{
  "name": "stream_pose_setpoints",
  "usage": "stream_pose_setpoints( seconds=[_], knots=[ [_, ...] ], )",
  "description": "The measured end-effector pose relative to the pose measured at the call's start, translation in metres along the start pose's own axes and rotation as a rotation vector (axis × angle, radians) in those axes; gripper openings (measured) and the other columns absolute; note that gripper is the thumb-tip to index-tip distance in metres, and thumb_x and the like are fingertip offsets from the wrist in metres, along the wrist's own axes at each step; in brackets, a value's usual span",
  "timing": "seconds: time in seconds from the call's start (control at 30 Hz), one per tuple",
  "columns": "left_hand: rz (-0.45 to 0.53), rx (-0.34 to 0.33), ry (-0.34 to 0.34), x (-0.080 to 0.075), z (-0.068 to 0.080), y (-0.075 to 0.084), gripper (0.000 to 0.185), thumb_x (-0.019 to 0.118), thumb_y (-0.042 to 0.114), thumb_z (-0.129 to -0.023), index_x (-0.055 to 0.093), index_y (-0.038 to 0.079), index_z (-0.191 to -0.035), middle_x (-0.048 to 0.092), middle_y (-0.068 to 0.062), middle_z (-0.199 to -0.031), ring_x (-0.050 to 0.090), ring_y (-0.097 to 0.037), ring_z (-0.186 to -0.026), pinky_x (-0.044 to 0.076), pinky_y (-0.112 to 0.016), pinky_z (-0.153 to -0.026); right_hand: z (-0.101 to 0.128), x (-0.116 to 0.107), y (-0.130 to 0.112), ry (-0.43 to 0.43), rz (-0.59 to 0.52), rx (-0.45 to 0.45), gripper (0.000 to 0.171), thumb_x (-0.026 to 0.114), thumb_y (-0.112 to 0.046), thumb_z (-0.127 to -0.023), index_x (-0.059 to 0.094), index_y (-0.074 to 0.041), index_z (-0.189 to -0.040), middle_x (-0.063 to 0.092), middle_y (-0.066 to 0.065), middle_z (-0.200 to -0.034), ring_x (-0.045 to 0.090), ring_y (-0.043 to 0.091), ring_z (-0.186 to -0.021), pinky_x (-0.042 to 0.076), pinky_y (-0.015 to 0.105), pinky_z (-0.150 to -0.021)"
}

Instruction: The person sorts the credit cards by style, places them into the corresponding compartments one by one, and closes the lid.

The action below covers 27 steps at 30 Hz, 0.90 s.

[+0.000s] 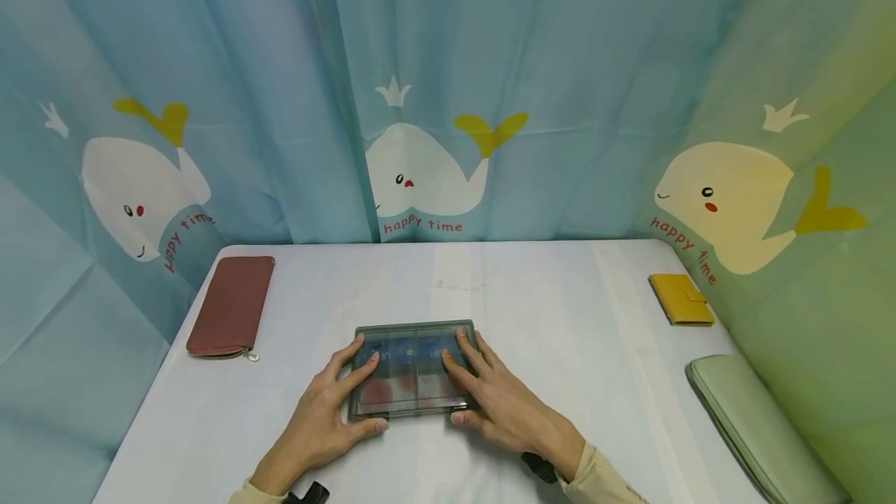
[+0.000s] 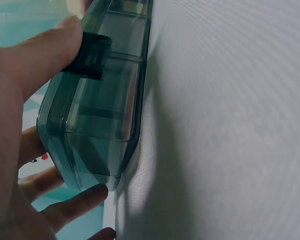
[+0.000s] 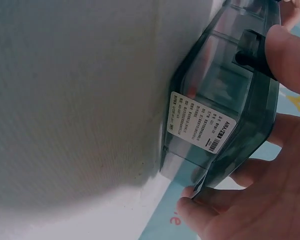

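1. A smoky, see-through compartment box [image 1: 414,370] lies flat on the white table [image 1: 560,317], at the near middle, just ahead of the person.
2. The left hand [image 1: 329,418] lies on the box's left half: fingers spread over the lid, thumb against the near edge. In the left wrist view we see the thumb [image 2: 45,50] pressed beside a dark latch [image 2: 91,56].
3. The right hand [image 1: 500,403] mirrors it on the right half, fingers flat on the lid, thumb at the front edge (a white printed label [image 3: 202,125] shows on the side wall).
4. Both hands clasp the box between fingers and thumb.
5. A red zip wallet [image 1: 232,306] lies far left, a yellow wallet [image 1: 680,299] far right, a pale green cushion [image 1: 756,426] at the right edge.
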<state>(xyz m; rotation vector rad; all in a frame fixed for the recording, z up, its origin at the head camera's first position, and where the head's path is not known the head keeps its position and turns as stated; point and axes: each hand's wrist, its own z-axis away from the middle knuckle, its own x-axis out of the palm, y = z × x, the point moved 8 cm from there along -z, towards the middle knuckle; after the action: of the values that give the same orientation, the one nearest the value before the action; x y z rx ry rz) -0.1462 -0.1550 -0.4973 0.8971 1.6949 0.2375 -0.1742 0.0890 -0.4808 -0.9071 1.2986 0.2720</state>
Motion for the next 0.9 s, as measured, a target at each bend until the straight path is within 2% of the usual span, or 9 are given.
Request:
stream_pose_setpoints(
  seconds=[0.27,0.7,0.9],
  knots=[
    [0.039,-0.001,0.009,0.0008,-0.0061,-0.0012,0.089,0.094,0.044,-0.079,0.057,0.015,-0.155,0.037,-0.015,-0.169,0.047,-0.042,-0.147,0.048,-0.070,-0.102,-0.0012,-0.0019,0.0036,0.004,-0.016,0.023,0.078,0.065,-0.044,-0.103,0.034,-0.010,-0.166,0.009,0.027,-0.175,0.009,0.061,-0.157,0.035,0.069,-0.117],
    [0.031,-0.019,0.026,-0.0007,-0.0018,-0.0075,0.087,0.092,0.046,-0.081,0.057,0.015,-0.154,0.036,-0.015,-0.170,0.050,-0.041,-0.145,0.049,-0.070,-0.100,-0.0073,0.0013,0.0027,-0.007,-0.045,0.007,0.077,0.064,-0.043,-0.105,0.034,-0.008,-0.166,0.007,0.026,-0.176,0.007,0.060,-0.158,0.033,0.070,-0.118],
    [-0.003,-0.018,0.001,-0.0007,-0.0010,-0.0080,0.087,0.089,0.047,-0.084,0.053,0.016,-0.157,0.032,-0.015,-0.172,0.045,-0.045,-0.148,0.046,-0.072,-0.103,-0.0085,-0.0013,0.0094,-0.032,-0.127,0.021,0.077,0.063,-0.048,-0.105,0.032,-0.015,-0.168,0.007,0.017,-0.178,0.006,0.053,-0.161,0.028,0.073,-0.119]
  ],
)
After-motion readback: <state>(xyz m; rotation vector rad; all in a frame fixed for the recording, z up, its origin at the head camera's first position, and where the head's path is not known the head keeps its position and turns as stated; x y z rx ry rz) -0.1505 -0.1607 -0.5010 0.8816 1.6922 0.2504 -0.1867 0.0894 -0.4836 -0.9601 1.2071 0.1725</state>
